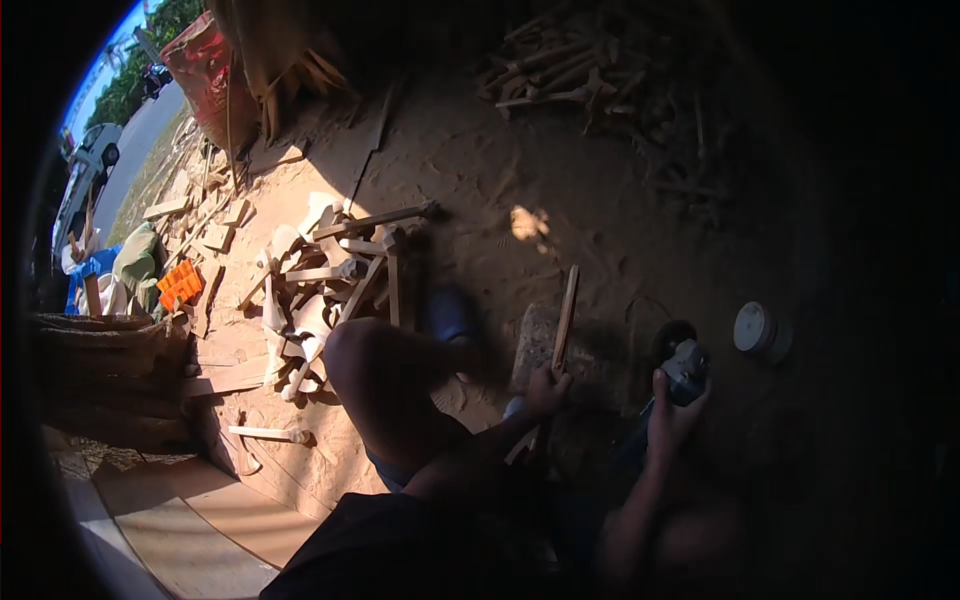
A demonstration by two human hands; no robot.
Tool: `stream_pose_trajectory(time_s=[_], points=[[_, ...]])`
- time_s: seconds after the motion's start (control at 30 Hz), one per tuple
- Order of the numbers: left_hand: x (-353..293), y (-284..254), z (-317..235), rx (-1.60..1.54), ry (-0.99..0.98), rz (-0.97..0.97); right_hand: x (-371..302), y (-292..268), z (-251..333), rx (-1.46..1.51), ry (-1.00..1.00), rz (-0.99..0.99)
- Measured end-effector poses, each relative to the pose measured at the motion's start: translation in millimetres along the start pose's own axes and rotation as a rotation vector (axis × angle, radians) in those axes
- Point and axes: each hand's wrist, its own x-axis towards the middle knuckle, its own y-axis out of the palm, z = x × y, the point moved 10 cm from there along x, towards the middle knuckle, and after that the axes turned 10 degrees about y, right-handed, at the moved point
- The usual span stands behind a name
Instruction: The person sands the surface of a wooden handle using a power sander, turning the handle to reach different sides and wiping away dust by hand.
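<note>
My left hand (546,391) is closed around a long, narrow wooden piece (567,312), which stands up from my fist and leans slightly right. To its right, my right hand (671,418) grips the body of an angle grinder (688,370). The grinder's dark round disc (675,338) faces away from me, apart from the wood. Deep shadow hides much of the tool's lower part, and I cannot tell whether the disc is turning. Behind the wooden piece lies a worn, pale block (531,338) on the sandy ground.
Several cut wooden pieces (325,275) are heaped left of my bent knee (375,365). Another wood pile (570,75) lies far off in shade. A white round container (753,327) stands right of the grinder. Curved boards (190,510) lie at lower left; a red sack (203,75) stands far left.
</note>
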Motion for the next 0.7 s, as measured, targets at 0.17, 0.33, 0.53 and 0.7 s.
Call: stream_pose_trajectory(time_s=[0.17,0.33,0.53,0.7], points=[[-32,4,56,-0.106,0.007,-0.049,-26,47,11,-0.084,-0.020,0.175],[-39,12,58,-0.181,-0.125,-0.016,-38,94,-3,-0.071,-0.032,0.322],[-36,12,18,-0.408,-0.159,0.026,-42,133,-19,-0.270,0.134,0.486],[-33,2,14,-0.337,-0.106,0.007,-44,140,-9,-0.299,0.169,0.511]])
